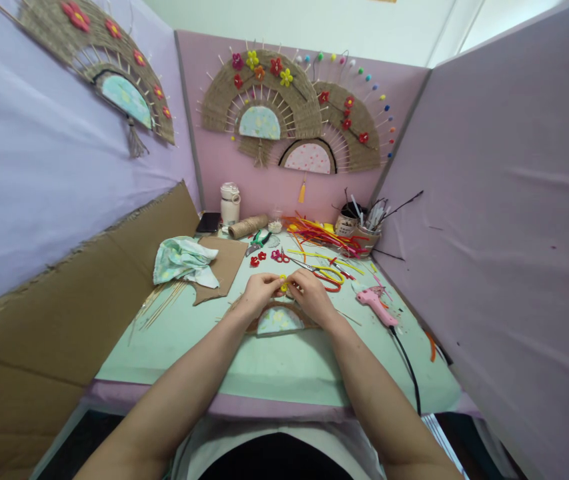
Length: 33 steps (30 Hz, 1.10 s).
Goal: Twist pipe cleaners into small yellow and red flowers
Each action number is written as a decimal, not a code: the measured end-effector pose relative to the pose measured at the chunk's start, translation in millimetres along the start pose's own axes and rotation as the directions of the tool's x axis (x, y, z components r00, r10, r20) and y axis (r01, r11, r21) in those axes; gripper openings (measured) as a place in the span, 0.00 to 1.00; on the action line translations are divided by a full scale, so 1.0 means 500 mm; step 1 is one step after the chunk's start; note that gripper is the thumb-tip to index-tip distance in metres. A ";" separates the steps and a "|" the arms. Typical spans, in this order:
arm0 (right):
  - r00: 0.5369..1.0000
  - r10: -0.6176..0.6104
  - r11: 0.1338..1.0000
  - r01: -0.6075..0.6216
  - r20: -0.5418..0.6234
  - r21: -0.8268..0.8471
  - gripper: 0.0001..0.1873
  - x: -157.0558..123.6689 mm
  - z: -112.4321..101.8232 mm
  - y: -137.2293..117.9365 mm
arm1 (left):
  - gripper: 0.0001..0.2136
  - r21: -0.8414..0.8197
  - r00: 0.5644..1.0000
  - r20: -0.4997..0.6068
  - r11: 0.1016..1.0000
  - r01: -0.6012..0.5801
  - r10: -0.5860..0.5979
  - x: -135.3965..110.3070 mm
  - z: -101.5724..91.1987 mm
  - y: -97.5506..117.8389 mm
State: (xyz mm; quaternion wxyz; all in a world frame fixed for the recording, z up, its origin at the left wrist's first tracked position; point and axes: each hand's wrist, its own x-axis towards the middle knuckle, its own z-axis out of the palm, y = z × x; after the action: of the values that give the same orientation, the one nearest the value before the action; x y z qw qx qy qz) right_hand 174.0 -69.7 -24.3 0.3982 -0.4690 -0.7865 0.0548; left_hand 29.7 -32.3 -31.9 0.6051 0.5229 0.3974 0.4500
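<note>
Yellow flower [283, 283] in close fingers

Left hand [263, 291] and right hand [306, 291] pinch it, fingertips nearly together — presumably for fine control — just above the cloth-faced half-circle [280, 321]. The scissors [309, 268] lie just beyond, seemingly for easy reach.

Soft, fairly bright light spreads evenly over my surface [304, 370], leaving only faint shadows, with the strongest glare in a washed-out white patch [509, 23] at two o'clock. The lilac panel [504, 167] at three looks duller than the pale blue one [64, 120] at ten. Dark shadow sits below the surface at eight and four. Wide-angle stretch swells my forearms [184, 380] towards six. My fingers [298, 285] show no strong blur, but the yellow piece [283, 283] they pinch is too small for detail.
</note>
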 end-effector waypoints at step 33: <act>0.748 0.475 0.229 -0.613 0.463 0.756 0.12 0.006 0.004 0.004 | 0.08 0.626 0.806 0.110 0.590 -0.511 0.581 -0.023 0.009 -0.007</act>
State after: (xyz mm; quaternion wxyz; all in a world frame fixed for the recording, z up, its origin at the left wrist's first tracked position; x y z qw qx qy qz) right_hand 173.5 -65.5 -24.9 0.4800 -0.4318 -0.4494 0.6174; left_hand 31.3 -44.9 -34.5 0.2051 0.7651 0.3752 0.4814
